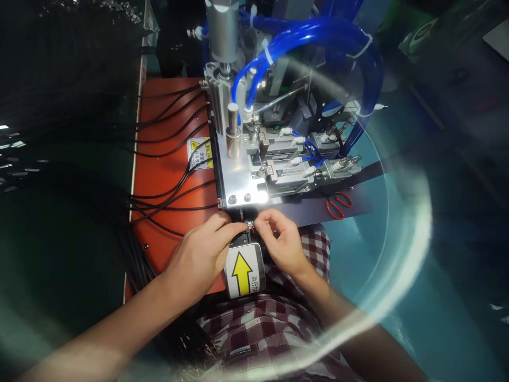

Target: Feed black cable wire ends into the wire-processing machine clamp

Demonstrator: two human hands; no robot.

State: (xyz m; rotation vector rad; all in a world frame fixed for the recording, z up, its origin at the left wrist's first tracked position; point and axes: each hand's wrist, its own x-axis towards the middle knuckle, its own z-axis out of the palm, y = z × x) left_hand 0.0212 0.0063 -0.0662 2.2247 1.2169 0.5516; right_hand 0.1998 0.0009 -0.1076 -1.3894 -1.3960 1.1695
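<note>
A small metallic piece with a bit of red (250, 225) lies between the fingertips of both hands, just below the front edge of the metal machine (238, 180). My left hand (201, 254) comes from the left, thumb and index finger closed at the piece. From the right, my right hand (284, 241) pinches at its other side. The piece's details are too small to make out. Under the hands sits a block with a white label and yellow arrow (242, 273).
Black cables (170, 199) cross the orange surface (159, 170) on the left. Thick blue hoses (314, 32) arch above the machine. Red-handled scissors (339, 206) lie on the dark ledge at right. A curved, blurred reflection crosses the right side.
</note>
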